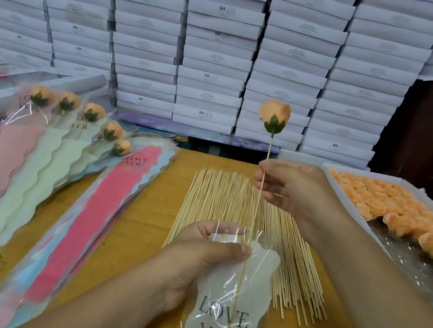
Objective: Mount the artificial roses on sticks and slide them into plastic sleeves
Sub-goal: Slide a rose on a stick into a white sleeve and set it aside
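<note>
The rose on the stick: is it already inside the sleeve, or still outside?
Partly in. The stick runs down inside the sleeve, past the "LOVE YOU" print, but the rose itself is high above its mouth.

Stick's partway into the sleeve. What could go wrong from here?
1. The thin wooden stick could pierce the clear plastic "LOVE YOU" sleeve if pushed askew.
2. The left hand pinches only the sleeve's mouth; it might close or crumple before the orange artificial rose enters.
3. The right hand has a light grip on the stick; the rose, high above, could tilt or slip.
</note>
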